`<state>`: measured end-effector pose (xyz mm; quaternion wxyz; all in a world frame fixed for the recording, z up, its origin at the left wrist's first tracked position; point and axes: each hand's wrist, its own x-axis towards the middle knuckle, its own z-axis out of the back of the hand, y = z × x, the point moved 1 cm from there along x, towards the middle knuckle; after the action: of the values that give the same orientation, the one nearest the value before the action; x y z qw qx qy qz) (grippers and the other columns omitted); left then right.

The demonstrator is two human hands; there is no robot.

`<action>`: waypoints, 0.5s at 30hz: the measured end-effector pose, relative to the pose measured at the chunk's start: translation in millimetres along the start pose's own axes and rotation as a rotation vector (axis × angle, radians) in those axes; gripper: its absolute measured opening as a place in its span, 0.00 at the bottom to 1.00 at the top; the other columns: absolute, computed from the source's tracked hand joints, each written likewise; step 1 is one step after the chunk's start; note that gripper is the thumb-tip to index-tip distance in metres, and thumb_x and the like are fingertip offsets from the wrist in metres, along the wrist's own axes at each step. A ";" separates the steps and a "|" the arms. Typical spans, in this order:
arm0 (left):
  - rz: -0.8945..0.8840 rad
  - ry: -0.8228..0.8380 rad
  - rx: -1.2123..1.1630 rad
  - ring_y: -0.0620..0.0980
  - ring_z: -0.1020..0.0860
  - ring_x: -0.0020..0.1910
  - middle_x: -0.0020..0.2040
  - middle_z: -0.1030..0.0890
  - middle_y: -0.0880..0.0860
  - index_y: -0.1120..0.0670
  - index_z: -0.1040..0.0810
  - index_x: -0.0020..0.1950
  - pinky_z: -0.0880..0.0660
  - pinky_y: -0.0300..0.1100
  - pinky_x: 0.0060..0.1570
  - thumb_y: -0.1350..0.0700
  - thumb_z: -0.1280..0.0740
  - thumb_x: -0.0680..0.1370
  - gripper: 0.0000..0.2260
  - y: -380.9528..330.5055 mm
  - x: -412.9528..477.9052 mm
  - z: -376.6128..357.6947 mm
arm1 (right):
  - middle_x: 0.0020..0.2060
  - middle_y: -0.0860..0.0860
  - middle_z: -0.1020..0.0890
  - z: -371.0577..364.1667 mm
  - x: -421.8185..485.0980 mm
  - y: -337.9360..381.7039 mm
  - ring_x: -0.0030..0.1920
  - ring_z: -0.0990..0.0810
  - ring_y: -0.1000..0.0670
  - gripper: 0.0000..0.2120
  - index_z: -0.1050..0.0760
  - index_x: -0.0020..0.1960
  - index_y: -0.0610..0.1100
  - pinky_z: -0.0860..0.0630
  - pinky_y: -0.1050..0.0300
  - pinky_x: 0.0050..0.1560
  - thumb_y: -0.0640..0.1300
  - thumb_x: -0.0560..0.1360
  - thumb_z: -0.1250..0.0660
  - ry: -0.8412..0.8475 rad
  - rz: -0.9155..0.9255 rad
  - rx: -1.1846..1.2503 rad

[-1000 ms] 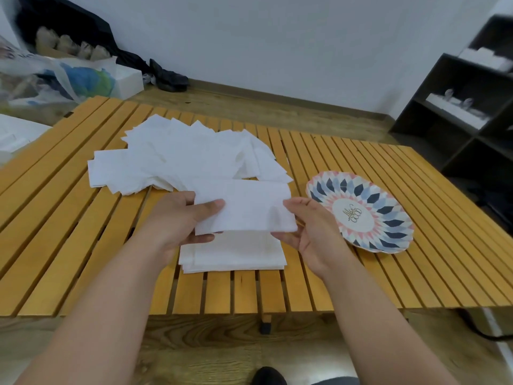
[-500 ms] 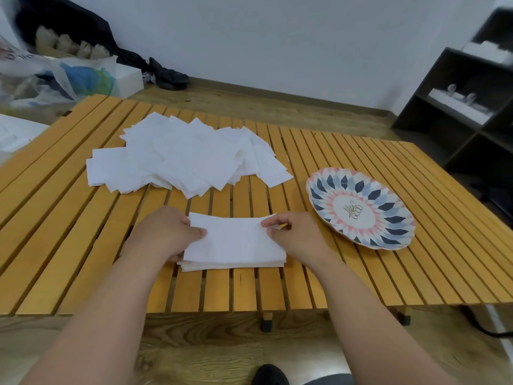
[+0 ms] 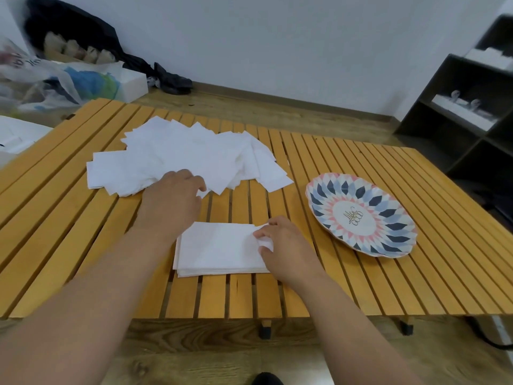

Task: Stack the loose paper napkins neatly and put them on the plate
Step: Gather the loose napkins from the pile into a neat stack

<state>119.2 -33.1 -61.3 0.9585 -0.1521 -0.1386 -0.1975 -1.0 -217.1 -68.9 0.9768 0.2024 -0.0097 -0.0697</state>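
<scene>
1. Head view, setting: a yellow slatted wooden table [image 3: 83, 232] carries all 3 task items.
2. Head view, source: a loose heap of white paper napkins [image 3: 180, 157] lies fanned and unaligned at the far left-centre of the table. It appears to hold the larger share of the paper.
3. Head view, left hand [image 3: 173, 198]: it rests on the near edge of the heap, fingers bent over a napkin corner. Whether that corner is pinched cannot be told.
4. Head view, product: a squared stack of white paper napkins [image 3: 219, 248] lies near the front edge, its sides roughly flush and only a few sheets thick.
5. Head view, right hand [image 3: 286, 245]: its curled fingers and thumb pinch the right end of the stack.
6. Head view, target: a round paper plate with a blue, pink and white petal pattern [image 3: 388, 232] sits right of the stack, apart from it, with no napkin on it.
7. Judgement: stacking is at an early stage. Most napkins are not yet gathered, and the transfer to the plate is not yet done.
</scene>
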 end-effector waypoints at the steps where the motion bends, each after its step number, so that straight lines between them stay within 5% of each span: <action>1: -0.054 0.031 0.023 0.52 0.28 0.62 0.64 0.24 0.51 0.50 0.20 0.57 0.28 0.46 0.47 0.56 0.36 0.78 0.10 4.0 8.7 -4.4 | 0.66 0.55 0.32 0.1 -0.1 -0.2 0.67 0.33 0.54 0.17 0.27 0.66 0.50 0.30 0.61 0.60 0.42 0.78 0.37 0.005 0.001 -0.004; 4: -0.246 0.174 0.103 0.52 0.37 0.73 0.74 0.33 0.51 0.47 0.19 0.60 0.35 0.49 0.66 0.53 0.38 0.80 0.12 11.6 27.4 -17.2 | 0.67 0.54 0.32 0.7 1.2 -0.5 0.68 0.34 0.53 0.18 0.27 0.67 0.51 0.30 0.60 0.62 0.42 0.78 0.37 0.012 0.001 -0.008; 9: -0.380 0.287 0.313 0.49 0.47 0.77 0.78 0.44 0.48 0.42 0.31 0.71 0.41 0.47 0.70 0.58 0.44 0.81 0.20 12.5 40.4 -24.5 | 0.68 0.55 0.33 -0.6 3.8 1.2 0.68 0.35 0.53 0.18 0.28 0.67 0.51 0.30 0.60 0.63 0.42 0.78 0.37 0.014 -0.002 -0.009; 15: -0.296 0.093 0.196 0.54 0.29 0.68 0.72 0.30 0.51 0.51 0.36 0.75 0.29 0.51 0.62 0.54 0.45 0.83 0.20 3.2 39.5 -13.9 | 0.67 0.55 0.32 -0.1 3.5 0.8 0.68 0.34 0.54 0.18 0.28 0.67 0.52 0.31 0.60 0.62 0.42 0.78 0.37 0.020 -0.005 -0.005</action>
<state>158.3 -48.4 -61.9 0.9345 -0.0267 -0.1338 -0.3288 2.5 -216.9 -68.7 0.9771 0.2008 0.0009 -0.0699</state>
